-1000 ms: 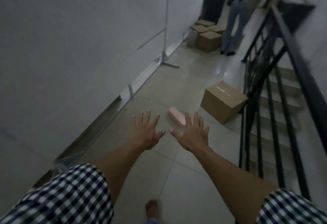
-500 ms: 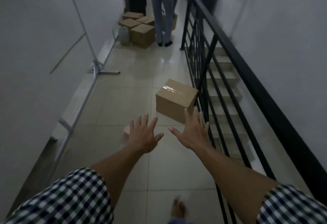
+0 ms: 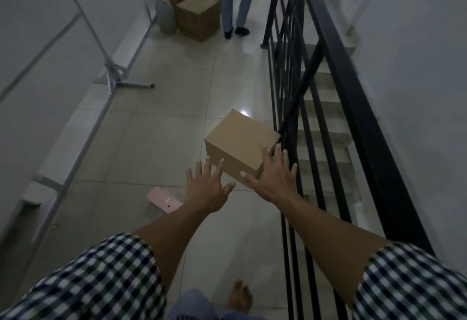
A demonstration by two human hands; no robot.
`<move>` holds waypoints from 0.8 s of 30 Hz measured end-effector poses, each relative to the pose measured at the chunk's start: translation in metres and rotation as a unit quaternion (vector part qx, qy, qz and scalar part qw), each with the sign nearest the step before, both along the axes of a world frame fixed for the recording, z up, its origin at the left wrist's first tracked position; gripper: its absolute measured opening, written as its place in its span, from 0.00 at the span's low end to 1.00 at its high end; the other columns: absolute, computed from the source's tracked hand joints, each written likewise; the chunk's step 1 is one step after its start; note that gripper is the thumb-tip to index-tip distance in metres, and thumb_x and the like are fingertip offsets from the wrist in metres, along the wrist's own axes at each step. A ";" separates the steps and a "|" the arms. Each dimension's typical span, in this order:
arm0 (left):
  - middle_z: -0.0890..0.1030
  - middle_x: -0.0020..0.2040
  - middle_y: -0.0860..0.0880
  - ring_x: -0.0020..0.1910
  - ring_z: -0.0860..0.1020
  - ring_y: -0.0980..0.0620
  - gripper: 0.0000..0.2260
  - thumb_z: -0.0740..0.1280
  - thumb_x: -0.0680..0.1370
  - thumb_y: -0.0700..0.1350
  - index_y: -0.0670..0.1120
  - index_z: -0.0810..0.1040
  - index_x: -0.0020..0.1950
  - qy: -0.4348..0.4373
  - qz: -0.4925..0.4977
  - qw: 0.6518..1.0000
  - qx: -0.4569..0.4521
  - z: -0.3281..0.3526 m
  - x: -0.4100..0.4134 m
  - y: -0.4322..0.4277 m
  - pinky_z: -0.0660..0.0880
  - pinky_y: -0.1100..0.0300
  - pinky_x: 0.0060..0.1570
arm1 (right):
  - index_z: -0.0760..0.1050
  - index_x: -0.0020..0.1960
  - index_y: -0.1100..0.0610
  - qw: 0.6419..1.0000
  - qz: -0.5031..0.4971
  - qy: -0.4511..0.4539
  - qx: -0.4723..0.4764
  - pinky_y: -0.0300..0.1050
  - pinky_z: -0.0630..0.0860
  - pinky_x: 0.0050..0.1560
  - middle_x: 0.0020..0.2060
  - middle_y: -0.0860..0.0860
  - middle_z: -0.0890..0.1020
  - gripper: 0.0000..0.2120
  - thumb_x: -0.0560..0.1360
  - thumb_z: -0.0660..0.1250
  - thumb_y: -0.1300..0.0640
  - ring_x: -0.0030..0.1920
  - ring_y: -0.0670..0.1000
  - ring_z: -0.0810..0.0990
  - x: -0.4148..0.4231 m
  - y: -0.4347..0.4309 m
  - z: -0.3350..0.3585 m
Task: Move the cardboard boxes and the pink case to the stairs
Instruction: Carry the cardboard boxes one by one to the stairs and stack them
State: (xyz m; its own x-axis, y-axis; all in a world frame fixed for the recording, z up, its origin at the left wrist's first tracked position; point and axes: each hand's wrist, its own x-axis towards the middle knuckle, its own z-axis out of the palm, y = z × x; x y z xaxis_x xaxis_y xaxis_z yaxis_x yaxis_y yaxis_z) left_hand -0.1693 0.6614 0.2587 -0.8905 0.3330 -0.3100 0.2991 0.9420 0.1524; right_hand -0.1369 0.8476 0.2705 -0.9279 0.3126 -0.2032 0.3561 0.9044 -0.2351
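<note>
A closed cardboard box (image 3: 237,140) sits on the tiled floor against the black stair railing (image 3: 326,61). My left hand (image 3: 207,188) hovers open just short of its near left corner. My right hand (image 3: 274,180) is open too, fingers spread over the box's near right corner; whether it touches the box is unclear. A pink case (image 3: 164,199) lies flat on the floor left of my left forearm, partly hidden by it. Several more cardboard boxes (image 3: 194,8) are stacked at the far end of the corridor. The stairs (image 3: 321,127) descend behind the railing.
A person's legs (image 3: 237,1) stand beside the far boxes. A grey jug (image 3: 166,17) rests against the left wall. A metal frame with a floor foot (image 3: 121,83) runs along the left wall. My bare foot (image 3: 240,297) is on the tiles below.
I have walked forward along the corridor; the box and the pink case are nearer, and both open hands have reached the box's near side.
</note>
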 end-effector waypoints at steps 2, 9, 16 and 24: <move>0.43 0.81 0.45 0.80 0.45 0.40 0.35 0.46 0.79 0.70 0.56 0.40 0.81 -0.016 0.015 1.000 -0.003 -0.013 -0.024 0.016 0.44 0.38 0.76 | 0.43 0.82 0.47 1.000 0.011 -0.018 0.001 0.67 0.44 0.76 0.81 0.55 0.42 0.49 0.72 0.56 0.23 0.80 0.59 0.41 -0.029 0.018 -0.013; 0.42 0.81 0.44 0.80 0.44 0.40 0.36 0.45 0.79 0.70 0.55 0.39 0.81 -0.076 0.055 0.996 0.004 -0.069 -0.131 0.072 0.44 0.38 0.76 | 0.42 0.82 0.47 0.996 0.028 -0.078 0.014 0.67 0.44 0.77 0.81 0.56 0.41 0.50 0.71 0.56 0.23 0.80 0.59 0.40 -0.157 0.088 -0.074; 0.43 0.81 0.43 0.80 0.45 0.39 0.35 0.48 0.79 0.68 0.54 0.40 0.81 -0.147 0.133 0.980 0.020 -0.147 -0.223 0.127 0.46 0.39 0.76 | 0.43 0.82 0.48 0.992 0.057 -0.112 0.012 0.66 0.44 0.76 0.81 0.55 0.43 0.50 0.72 0.55 0.22 0.80 0.58 0.42 -0.274 0.142 -0.157; 0.48 0.81 0.42 0.78 0.54 0.39 0.37 0.57 0.80 0.63 0.51 0.42 0.81 -0.191 0.379 0.897 0.122 -0.296 -0.289 0.197 0.56 0.40 0.73 | 0.42 0.82 0.49 0.983 0.070 -0.172 -0.010 0.61 0.42 0.77 0.81 0.57 0.43 0.49 0.73 0.58 0.25 0.80 0.59 0.43 -0.360 0.199 -0.316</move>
